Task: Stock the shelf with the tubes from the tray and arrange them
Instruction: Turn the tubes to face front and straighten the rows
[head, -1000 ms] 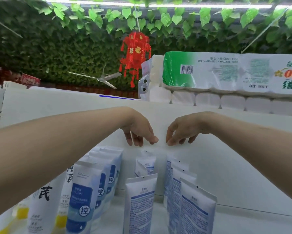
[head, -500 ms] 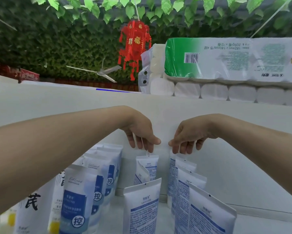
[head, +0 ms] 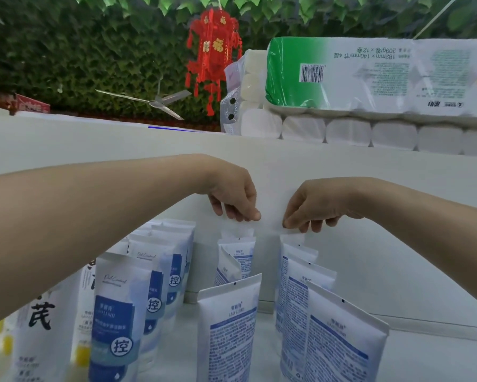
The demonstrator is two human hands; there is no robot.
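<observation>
White and blue tubes stand upright in rows on the white shelf (head: 424, 354). The middle row has a front tube (head: 227, 334) and a back tube (head: 238, 257). My left hand (head: 233, 199) hangs over that back tube with curled fingers and pinches its white crimped top. The right row (head: 328, 326) runs back to a rear tube (head: 294, 244). My right hand (head: 311, 208) pinches that tube's top edge. A left row (head: 138, 293) shows blue labels. The white tube tops blend with the back panel. No tray is in view.
The shelf's white back panel (head: 369, 244) rises behind the rows. Packs of toilet rolls (head: 369, 86) lie on the top board. Taller white bottles with black lettering (head: 44, 326) stand at the far left. Bare shelf floor lies right of the right row.
Both hands have come down a little toward the tops of the back tubes and now sit right on them. The view has shifted downward slightly.
</observation>
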